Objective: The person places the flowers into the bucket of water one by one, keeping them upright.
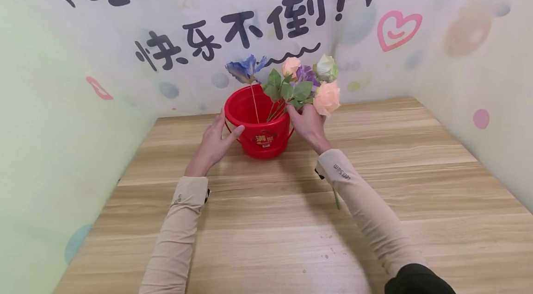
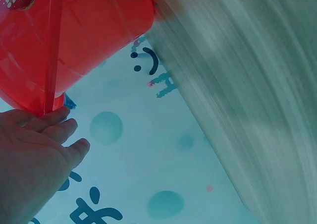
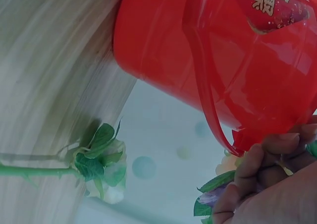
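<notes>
A red bucket stands upright on the wooden table. A blue flower leans inside it on a thin stem. My left hand rests against the bucket's left side near the rim, thumb stretched out in front and fingers extended by the red handle. At the right rim, my right hand has its fingers curled among leafy flower stems that slant into the bucket. Above that hand are a peach rose, another peach rose and a purple flower. The fingers partly hide the stems.
A white-green rose lies on the table right of the bucket; its green stem passes under my right forearm. Printed wall coverings stand at the back and both sides of the wooden table.
</notes>
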Available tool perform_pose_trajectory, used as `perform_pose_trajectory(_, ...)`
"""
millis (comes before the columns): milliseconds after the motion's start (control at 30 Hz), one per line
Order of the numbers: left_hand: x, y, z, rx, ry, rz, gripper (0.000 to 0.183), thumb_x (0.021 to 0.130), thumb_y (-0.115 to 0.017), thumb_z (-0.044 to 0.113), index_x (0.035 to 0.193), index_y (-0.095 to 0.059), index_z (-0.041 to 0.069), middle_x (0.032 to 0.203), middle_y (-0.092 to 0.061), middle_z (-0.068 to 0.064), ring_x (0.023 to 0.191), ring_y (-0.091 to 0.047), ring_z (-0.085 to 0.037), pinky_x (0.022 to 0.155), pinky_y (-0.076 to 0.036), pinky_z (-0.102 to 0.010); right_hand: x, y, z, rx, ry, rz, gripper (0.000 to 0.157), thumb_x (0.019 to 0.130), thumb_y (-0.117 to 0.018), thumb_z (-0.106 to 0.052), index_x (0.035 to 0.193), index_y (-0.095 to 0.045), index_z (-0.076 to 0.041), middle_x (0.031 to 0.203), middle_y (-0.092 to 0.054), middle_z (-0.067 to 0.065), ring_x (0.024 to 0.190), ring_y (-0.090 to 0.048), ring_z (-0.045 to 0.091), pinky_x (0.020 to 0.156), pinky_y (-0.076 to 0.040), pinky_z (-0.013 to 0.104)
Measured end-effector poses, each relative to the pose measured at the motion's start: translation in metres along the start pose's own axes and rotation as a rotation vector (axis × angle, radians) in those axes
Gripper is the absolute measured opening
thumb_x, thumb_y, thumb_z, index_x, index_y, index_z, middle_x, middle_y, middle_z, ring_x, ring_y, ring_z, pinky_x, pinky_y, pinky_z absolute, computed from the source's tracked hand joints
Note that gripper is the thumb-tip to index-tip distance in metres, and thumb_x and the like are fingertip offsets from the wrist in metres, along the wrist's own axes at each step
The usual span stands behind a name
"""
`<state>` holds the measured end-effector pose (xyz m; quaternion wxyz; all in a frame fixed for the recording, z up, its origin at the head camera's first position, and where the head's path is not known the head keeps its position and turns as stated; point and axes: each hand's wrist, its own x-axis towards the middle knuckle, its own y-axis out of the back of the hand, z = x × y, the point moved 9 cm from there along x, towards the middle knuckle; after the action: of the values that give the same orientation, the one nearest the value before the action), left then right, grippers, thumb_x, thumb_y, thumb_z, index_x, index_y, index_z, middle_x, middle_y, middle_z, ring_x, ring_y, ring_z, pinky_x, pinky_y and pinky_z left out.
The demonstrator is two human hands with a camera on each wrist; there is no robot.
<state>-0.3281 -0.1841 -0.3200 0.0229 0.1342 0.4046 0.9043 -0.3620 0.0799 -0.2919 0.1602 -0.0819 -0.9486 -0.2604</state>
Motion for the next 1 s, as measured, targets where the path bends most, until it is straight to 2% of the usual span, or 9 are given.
perform_pose_trajectory(100,0.0,0.0,0.001,-0.004,-0.006,0.003,0.097,0.098,-0.052,0.069,0.168,-0.006,0.022,0.172,-0.016,-0.008,0.157,-0.014,-0.034,0.125,-0.008,-0.056,0.0,-0.001,0.003,-0.045,-0.021,-0.029,0.035,0.1,-0.057,-0.04,0.08,-0.06,-0.012,0.073,-0.058,0.008,0.096,-0.056,0.028,0.115,-0.022,0.057)
perform_pose_trajectory(233,0.0,0.0,0.001,-0.011,-0.009,0.003,0.096,0.097,-0.053,0.068,0.168,-0.006,0.023,0.172,-0.017,-0.009,0.157,-0.014,-0.034,0.125,-0.008,-0.056,-0.002,-0.004,0.009,-0.059,-0.055,-0.082,0.039,0.1,-0.058,-0.046,0.084,-0.06,-0.011,0.076,-0.058,0.008,0.091,-0.056,0.027,0.113,-0.023,0.057)
perform_pose_trajectory(333,-0.001,0.0,0.001,-0.012,-0.008,0.001,0.097,0.097,-0.053,0.068,0.168,-0.006,0.022,0.171,-0.018,-0.009,0.157,-0.014,-0.034,0.125,-0.008,-0.056,-0.004,-0.006,0.012,-0.037,-0.068,-0.12,0.04,0.101,-0.058,-0.048,0.094,-0.063,-0.009,0.08,-0.056,0.008,0.087,-0.054,0.026,0.1,-0.034,0.05)
perform_pose_trajectory(467,-0.001,0.0,0.001,-0.009,-0.001,-0.004,0.098,0.097,-0.052,0.068,0.168,-0.005,0.021,0.171,-0.018,-0.011,0.157,-0.013,-0.033,0.125,-0.007,-0.055,-0.007,-0.008,0.016,0.049,-0.073,-0.174,0.042,0.102,-0.059,-0.049,0.111,-0.066,-0.009,0.083,-0.054,0.007,0.079,-0.049,0.022,0.075,-0.04,0.037)
perform_pose_trajectory(600,0.0,0.0,0.002,-0.01,0.003,-0.007,0.098,0.097,-0.052,0.069,0.168,-0.004,0.02,0.171,-0.017,-0.011,0.157,-0.012,-0.034,0.125,-0.006,-0.055,-0.009,-0.013,0.022,0.19,-0.053,-0.237,0.045,0.104,-0.058,-0.046,0.107,-0.065,-0.002,0.079,-0.052,0.007,0.072,-0.048,0.022,0.061,-0.04,0.03)
perform_pose_trajectory(733,0.0,-0.001,0.001,-0.01,0.018,-0.015,0.099,0.097,-0.053,0.069,0.168,-0.004,0.02,0.172,-0.016,-0.009,0.157,-0.01,-0.033,0.125,-0.007,-0.055,-0.011,-0.014,0.03,0.29,-0.057,-0.291,0.044,0.106,-0.058,-0.038,0.101,-0.063,0.005,0.087,-0.059,0.014,0.084,-0.057,0.033,0.069,-0.047,0.027)
perform_pose_trajectory(800,0.0,-0.002,0.0,-0.011,0.03,-0.018,0.1,0.096,-0.052,0.07,0.168,-0.004,0.021,0.172,-0.015,-0.008,0.158,-0.01,-0.032,0.125,-0.008,-0.056,-0.013,-0.012,0.034,0.297,-0.067,-0.311,0.041,0.106,-0.059,-0.035,0.103,-0.064,0.005,0.093,-0.062,0.016,0.09,-0.058,0.036,0.078,-0.05,0.031)
perform_pose_trajectory(933,0.0,-0.002,-0.001,-0.019,0.036,-0.017,0.1,0.096,-0.053,0.07,0.168,-0.003,0.021,0.172,-0.014,-0.007,0.158,-0.01,-0.031,0.125,-0.009,-0.057,-0.015,-0.006,0.043,0.265,-0.063,-0.349,0.032,0.105,-0.059,-0.027,0.099,-0.064,0.004,0.09,-0.062,0.01,0.085,-0.058,0.023,0.086,-0.05,0.042)
perform_pose_trajectory(1000,0.0,-0.001,-0.001,-0.022,0.033,-0.015,0.1,0.096,-0.053,0.07,0.168,-0.003,0.021,0.172,-0.014,-0.007,0.157,-0.01,-0.032,0.125,-0.009,-0.057,-0.016,-0.003,0.047,0.269,-0.06,-0.362,0.026,0.105,-0.06,-0.021,0.098,-0.062,0.004,0.087,-0.06,0.008,0.082,-0.056,0.017,0.085,-0.05,0.043)
